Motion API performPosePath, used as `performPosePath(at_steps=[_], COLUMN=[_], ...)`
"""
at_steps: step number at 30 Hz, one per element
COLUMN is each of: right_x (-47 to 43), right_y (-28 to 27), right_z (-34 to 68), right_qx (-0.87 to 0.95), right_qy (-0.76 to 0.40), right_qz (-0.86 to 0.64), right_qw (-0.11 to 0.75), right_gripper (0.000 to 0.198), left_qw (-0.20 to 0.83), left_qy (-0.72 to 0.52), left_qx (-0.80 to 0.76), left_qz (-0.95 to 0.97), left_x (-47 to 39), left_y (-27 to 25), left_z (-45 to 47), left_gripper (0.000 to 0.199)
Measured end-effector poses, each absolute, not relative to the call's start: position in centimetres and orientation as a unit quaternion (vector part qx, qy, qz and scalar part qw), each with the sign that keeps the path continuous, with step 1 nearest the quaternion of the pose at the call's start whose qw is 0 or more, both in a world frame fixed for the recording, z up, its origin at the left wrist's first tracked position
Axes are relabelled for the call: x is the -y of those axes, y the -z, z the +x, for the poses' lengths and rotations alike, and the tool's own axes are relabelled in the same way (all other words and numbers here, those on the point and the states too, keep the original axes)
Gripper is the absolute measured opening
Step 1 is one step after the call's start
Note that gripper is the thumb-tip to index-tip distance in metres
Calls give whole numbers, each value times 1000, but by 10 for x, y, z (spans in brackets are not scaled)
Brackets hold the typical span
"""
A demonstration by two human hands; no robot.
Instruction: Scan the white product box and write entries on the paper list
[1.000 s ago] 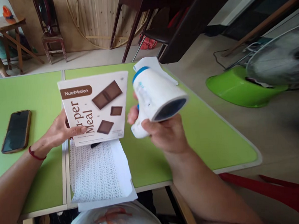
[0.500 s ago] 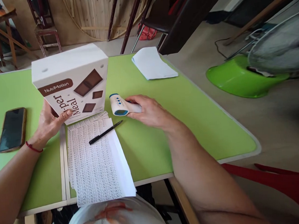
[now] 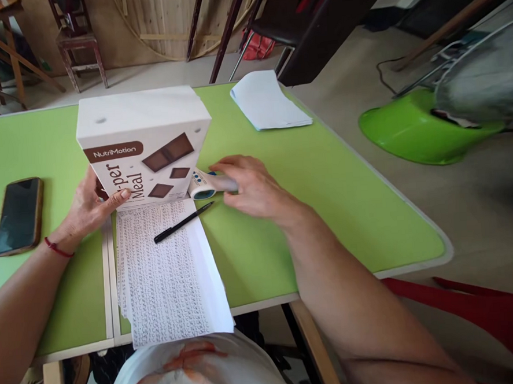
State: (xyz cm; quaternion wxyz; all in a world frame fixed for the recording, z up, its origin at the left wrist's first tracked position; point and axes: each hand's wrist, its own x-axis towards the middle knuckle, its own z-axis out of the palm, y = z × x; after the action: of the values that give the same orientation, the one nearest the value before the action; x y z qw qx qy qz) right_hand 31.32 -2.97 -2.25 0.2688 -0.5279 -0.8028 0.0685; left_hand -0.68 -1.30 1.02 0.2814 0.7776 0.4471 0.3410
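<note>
On the green table [image 3: 318, 200], far left: flat dark phone [image 3: 18, 215].
Left hand [image 3: 87, 205]: grips the upright white cardboard box [image 3: 147, 143].
Middle: black pen [image 3: 182, 222] lies on written paper sheets [image 3: 168, 278].
Right hand [image 3: 250, 186]: fingers wrapped around the white and blue thermometer [image 3: 204, 185] lying beside the box.

A green bench [image 3: 327, 211] with a pale edge carries everything; a seam runs down it at the left. On it stands a white box [image 3: 145, 146] printed with chocolate squares, upright. Just in front of the box lies a stack of written sheets [image 3: 166, 278], with a black pen [image 3: 182, 222] across its top. A phone [image 3: 18, 215] lies face up far left. A white thermometer [image 3: 204, 185] lies beside the box. A folded white paper [image 3: 268, 101] sits at the far edge.
</note>
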Motion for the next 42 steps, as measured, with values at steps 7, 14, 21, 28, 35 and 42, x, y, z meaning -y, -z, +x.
performPosePath(at_steps=[7, 14, 21, 28, 35, 42], right_x=[56, 59, 69, 76, 74, 73], right_y=[11, 4, -13, 26, 33, 36], right_z=[291, 295, 275, 252, 255, 254], right_qx=[867, 854, 635, 602, 641, 673], right_qy=[-135, -101, -329, -407, -295, -273], right_qz=[-422, -457, -473, -493, -521, -498], right_qw=[227, 230, 514, 478, 480, 475], right_gripper=[15, 14, 9, 4, 12, 14], left_qw=[-25, 21, -52, -37, -41, -42], left_qy=[-452, -190, 19, 41, 65, 63], left_qx=[-437, -76, -231, -247, -253, -249], left_qz=[778, 979, 971, 968, 964, 966], left_x=[33, 80, 97, 98, 97, 97], left_y=[-18, -11, -4, -5, -7, -8], left_z=[-1, 44, 59, 60, 61, 61], left_gripper=[71, 42, 91, 93, 93, 92])
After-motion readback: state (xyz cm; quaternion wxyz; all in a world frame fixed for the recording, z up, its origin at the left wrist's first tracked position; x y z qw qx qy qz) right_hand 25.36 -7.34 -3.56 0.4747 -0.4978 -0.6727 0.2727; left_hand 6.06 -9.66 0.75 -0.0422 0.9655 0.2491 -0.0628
